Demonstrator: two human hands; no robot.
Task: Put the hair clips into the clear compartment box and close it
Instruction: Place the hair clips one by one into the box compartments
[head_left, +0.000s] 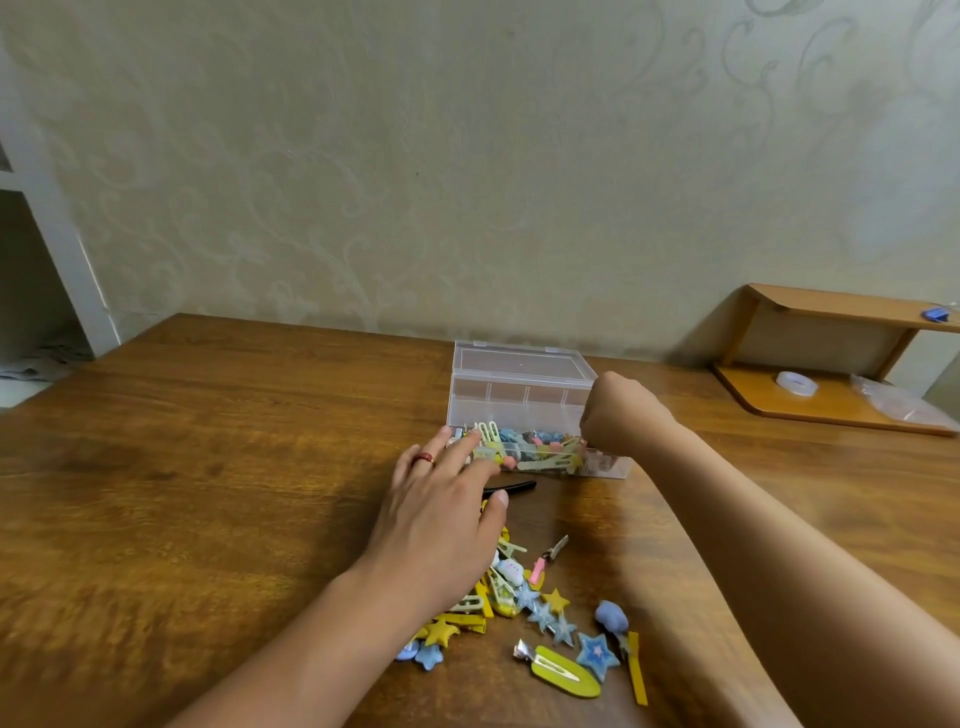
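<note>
The clear compartment box (519, 400) stands open on the wooden table (208, 441), its lid (519, 361) tilted back towards the wall. Several coloured hair clips (535, 449) fill its front compartments. My left hand (441, 514), wearing a red ring, lies flat with straight fingers touching the box's front left corner. My right hand (621, 410) hovers over the box's right side with its fingers curled downward; what they hold is hidden. A loose pile of yellow, blue and pink clips (545, 618) lies near me, partly under my left wrist. A black clip (514, 487) lies in front of the box.
A small wooden shelf (831, 358) stands at the right against the wall, with a tape roll (797, 384) and a plastic bag (898, 400) on its base. The patterned wall runs just behind the box.
</note>
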